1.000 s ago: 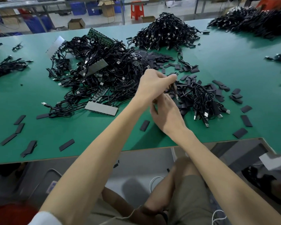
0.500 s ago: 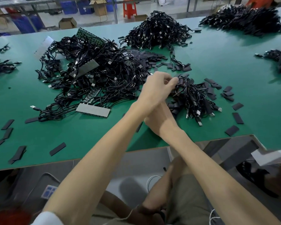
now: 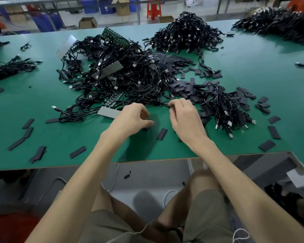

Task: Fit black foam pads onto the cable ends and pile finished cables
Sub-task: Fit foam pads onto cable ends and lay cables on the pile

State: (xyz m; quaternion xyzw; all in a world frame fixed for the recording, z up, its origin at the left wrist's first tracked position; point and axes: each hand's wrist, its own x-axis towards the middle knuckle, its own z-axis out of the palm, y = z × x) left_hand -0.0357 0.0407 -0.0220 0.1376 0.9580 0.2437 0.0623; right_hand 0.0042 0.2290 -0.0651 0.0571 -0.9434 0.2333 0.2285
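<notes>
At worktop (image 3: 74, 134) front edge: cable in R hand (image 3: 184, 118)

Head cam: I see R hand pinching a black cable (image 3: 163, 104) by the big tangle (image 3: 121, 79). L hand (image 3: 130, 118) fingers curled low, can't tell if holding. Foam pad (image 3: 161, 134) lies btwn hands; padded cable pile (image 3: 225, 109) just right.

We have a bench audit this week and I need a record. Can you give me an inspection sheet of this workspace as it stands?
Surface: green table, work spread across most of it.
Job's things: large cable tangle at centre; smaller cable bundle at right; loose pads scattered about; single pad between the hands.
Clutter: grey strip beside the left hand; green board on the tangle.
Grippers: right hand pinches a cable end; left hand curled over the table, hold unclear.
Cables: white cord on the floor below.
Surroundings: red stool, cardboard box, blue bins behind.
</notes>
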